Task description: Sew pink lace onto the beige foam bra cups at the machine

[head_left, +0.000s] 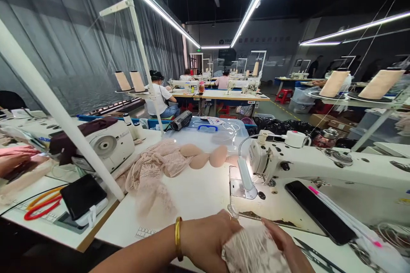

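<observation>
Low in the view, my left hand, with a gold bangle at its wrist, is closed on a bunched piece of beige lace fabric. My right hand grips the same lace from its right side, its lower part cut off by the frame edge. Both hands are at the table's front, just before the needle plate of a white sewing machine. A heap of beige lace lies on the table to the left, with several beige bra cups along its right end.
Right of my hands lie scissors and a black phone. A clear plastic box stands behind the table. Left, another machine and a black device stand past a white pole. A co-worker sits ahead.
</observation>
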Motion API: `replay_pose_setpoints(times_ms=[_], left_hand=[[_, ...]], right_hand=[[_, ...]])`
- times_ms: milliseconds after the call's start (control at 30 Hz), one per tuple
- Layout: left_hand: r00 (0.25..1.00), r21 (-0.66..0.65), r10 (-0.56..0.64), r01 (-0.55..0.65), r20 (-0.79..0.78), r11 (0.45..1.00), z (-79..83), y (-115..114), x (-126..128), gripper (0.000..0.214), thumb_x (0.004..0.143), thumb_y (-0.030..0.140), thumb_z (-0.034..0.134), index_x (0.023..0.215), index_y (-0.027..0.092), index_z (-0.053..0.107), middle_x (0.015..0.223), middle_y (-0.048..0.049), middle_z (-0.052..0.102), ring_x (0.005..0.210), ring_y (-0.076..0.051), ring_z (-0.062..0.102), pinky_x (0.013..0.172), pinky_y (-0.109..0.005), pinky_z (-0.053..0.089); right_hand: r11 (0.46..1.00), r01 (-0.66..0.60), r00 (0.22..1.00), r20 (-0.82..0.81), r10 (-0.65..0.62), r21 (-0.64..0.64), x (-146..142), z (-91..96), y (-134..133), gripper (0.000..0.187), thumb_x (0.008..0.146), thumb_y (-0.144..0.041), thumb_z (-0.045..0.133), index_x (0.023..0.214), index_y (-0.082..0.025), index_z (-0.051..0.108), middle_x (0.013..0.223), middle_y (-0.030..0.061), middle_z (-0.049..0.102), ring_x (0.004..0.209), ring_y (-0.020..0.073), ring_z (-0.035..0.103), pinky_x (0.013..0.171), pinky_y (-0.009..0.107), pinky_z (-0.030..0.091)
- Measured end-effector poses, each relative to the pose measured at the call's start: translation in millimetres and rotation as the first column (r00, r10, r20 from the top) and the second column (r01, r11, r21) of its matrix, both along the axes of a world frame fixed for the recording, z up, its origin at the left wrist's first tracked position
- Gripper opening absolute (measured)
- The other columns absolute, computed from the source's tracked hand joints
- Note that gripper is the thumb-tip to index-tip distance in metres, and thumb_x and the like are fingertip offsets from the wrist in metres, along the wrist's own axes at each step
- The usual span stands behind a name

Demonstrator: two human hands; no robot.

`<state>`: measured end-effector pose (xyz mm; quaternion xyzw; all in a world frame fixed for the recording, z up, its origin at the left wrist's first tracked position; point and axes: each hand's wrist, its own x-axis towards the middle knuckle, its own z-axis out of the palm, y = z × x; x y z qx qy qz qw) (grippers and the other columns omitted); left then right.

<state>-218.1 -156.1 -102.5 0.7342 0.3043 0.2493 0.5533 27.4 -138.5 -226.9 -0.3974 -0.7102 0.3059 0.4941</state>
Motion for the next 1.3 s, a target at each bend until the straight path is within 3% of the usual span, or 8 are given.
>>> replay_pose_setpoints(times_ms=[100,133,233,400,667,867,1133,1300], left_hand=[[0.965,0.443,-0.011,0.131,-0.263,0.887,-12.1,33.5,0.9,0.014,0.076,0.019,0.071,0.063,0.026,0.072,0.092,-0.0051,0.080,0.094,-0.031,0.067,0.112,-0.054,0.025],[0.949,0.517,0.004,0.169,-0.317,0.839,-18.4,45.9,3.3,0.016,0.072,0.015,0.072,0.061,0.026,0.070,0.089,-0.0045,0.080,0.090,-0.030,0.066,0.110,-0.055,0.024],[0.924,0.604,0.024,0.229,-0.381,0.763,-33.9,78.0,9.4,0.022,0.067,0.010,0.073,0.052,0.023,0.062,0.079,-0.0036,0.077,0.076,-0.024,0.060,0.101,-0.050,0.032],[0.936,0.611,0.013,0.219,-0.352,0.761,-40.7,97.2,10.4,0.023,0.068,0.013,0.073,0.052,0.022,0.059,0.082,-0.0045,0.077,0.065,-0.019,0.053,0.093,-0.047,0.035],[0.951,0.615,0.019,0.185,-0.310,0.767,-38.4,100.0,9.4,0.016,0.068,0.016,0.074,0.059,0.022,0.064,0.083,-0.0043,0.077,0.068,-0.020,0.059,0.095,-0.046,0.034],[0.901,0.589,0.027,0.261,-0.434,0.765,-37.4,104.5,7.8,0.020,0.073,0.013,0.080,0.065,0.021,0.064,0.091,-0.0034,0.078,0.081,-0.024,0.066,0.098,-0.045,0.033],[0.836,0.577,-0.010,0.388,-0.549,0.719,-39.2,109.7,5.7,0.015,0.083,0.016,0.073,0.071,0.019,0.066,0.101,0.0017,0.078,0.090,-0.017,0.067,0.098,-0.040,0.038],[0.824,0.567,-0.019,0.407,-0.567,0.716,-43.6,111.1,1.7,0.007,0.083,0.018,0.076,0.078,0.020,0.071,0.107,0.0011,0.078,0.092,-0.018,0.069,0.101,-0.041,0.037]], right_hand=[[0.927,-0.312,0.901,0.376,0.218,0.208,13.9,25.1,51.1,0.019,0.104,-0.032,0.059,0.098,-0.034,0.077,0.089,0.0004,0.078,0.085,0.0218,0.070,0.080,0.034,0.055],[0.875,-0.399,0.816,0.541,0.203,0.274,13.7,31.9,65.6,0.023,0.106,-0.027,0.055,0.099,-0.033,0.076,0.089,0.0004,0.077,0.085,0.0211,0.068,0.078,0.033,0.053],[0.833,-0.454,0.740,0.655,0.153,0.318,7.0,40.0,94.0,0.032,0.106,-0.014,0.048,0.099,-0.029,0.076,0.087,0.0017,0.074,0.083,0.0199,0.063,0.073,0.031,0.049],[0.852,-0.425,0.747,0.651,0.138,0.307,10.3,25.2,106.2,0.039,0.103,-0.007,0.043,0.113,-0.027,0.076,0.099,0.0049,0.078,0.090,0.0198,0.066,0.071,0.028,0.050],[0.901,-0.356,0.725,0.681,0.098,0.249,26.4,7.8,117.3,0.032,0.104,-0.019,0.053,0.122,-0.033,0.076,0.116,0.0032,0.079,0.102,0.0220,0.070,0.066,0.024,0.054],[0.906,-0.303,0.757,0.652,0.040,0.296,26.3,3.9,117.0,0.040,0.101,-0.019,0.050,0.127,-0.035,0.076,0.121,0.0029,0.080,0.103,0.0224,0.074,0.066,0.025,0.057],[0.920,-0.307,0.661,0.750,0.023,0.242,30.9,4.3,115.9,0.043,0.105,-0.021,0.042,0.136,-0.033,0.071,0.114,0.0058,0.080,0.100,0.0236,0.074,0.070,0.030,0.060],[0.907,-0.334,0.636,0.772,0.016,0.256,30.9,-2.7,115.2,0.043,0.109,-0.021,0.039,0.140,-0.029,0.068,0.131,0.0039,0.077,0.107,0.0237,0.072,0.061,0.028,0.058]])
